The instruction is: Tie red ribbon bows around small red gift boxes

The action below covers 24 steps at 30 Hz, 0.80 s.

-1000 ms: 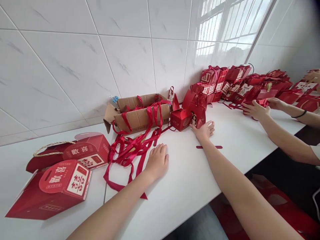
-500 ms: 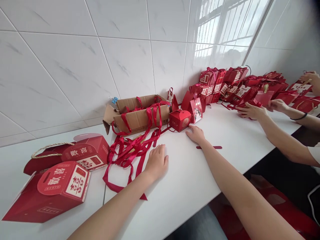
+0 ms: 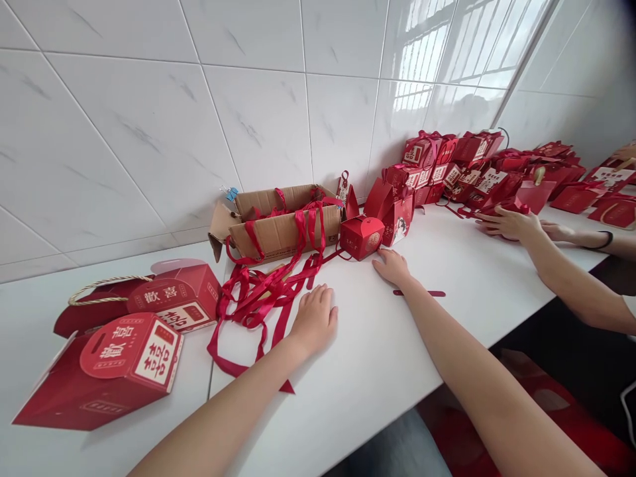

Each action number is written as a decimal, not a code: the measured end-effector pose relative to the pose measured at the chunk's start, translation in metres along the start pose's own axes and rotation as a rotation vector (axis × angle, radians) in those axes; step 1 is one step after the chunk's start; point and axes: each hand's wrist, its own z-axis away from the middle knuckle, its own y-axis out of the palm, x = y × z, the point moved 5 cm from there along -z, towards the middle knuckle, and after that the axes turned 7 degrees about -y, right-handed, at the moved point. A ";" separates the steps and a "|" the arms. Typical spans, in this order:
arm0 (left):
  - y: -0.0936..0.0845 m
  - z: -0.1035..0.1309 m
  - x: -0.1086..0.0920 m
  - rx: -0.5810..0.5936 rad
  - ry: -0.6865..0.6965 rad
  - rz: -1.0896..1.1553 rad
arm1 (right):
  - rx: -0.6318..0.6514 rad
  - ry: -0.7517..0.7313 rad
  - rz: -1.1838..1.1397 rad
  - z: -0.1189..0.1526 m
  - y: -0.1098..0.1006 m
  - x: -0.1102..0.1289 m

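My left hand (image 3: pixel 313 319) rests on the white table, fingers loosely bent and holding nothing, just right of a tangle of red ribbon (image 3: pixel 248 295). Farther right, my right hand (image 3: pixel 391 266) lies low on the table with its fingers reaching to the front corner of a small red gift box (image 3: pixel 362 237); whether they touch it I cannot tell. Behind that box stands a peaked red box (image 3: pixel 399 220) with a picture on its face. A flat dark-red strip (image 3: pixel 420 293) lies beside my right wrist.
An open cardboard carton (image 3: pixel 283 233) with ribbon spilling out stands by the tiled wall. Two larger red gift boxes (image 3: pixel 106 381) are at the left. Many red boxes (image 3: pixel 477 169) pile up at back right, where a co-worker's hands (image 3: pixel 514 225) handle one.
My hands keep nearly the same places, and the view has shifted slightly. The peaked box has turned a little. The co-worker's two hands have come closer together on a red box.
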 end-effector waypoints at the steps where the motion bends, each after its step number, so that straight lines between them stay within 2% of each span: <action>1: 0.000 0.000 0.000 0.001 -0.002 0.000 | 0.000 0.001 0.002 0.000 0.000 0.000; 11: -0.001 0.001 -0.001 -0.014 0.005 0.001 | -0.010 0.009 -0.051 0.002 -0.001 0.001; 18: -0.001 0.001 -0.002 -0.004 0.016 -0.007 | -0.065 0.085 -0.142 0.003 -0.005 -0.001; 24: -0.001 0.002 -0.002 -0.015 0.008 -0.001 | -0.179 0.102 -0.689 -0.002 -0.005 0.005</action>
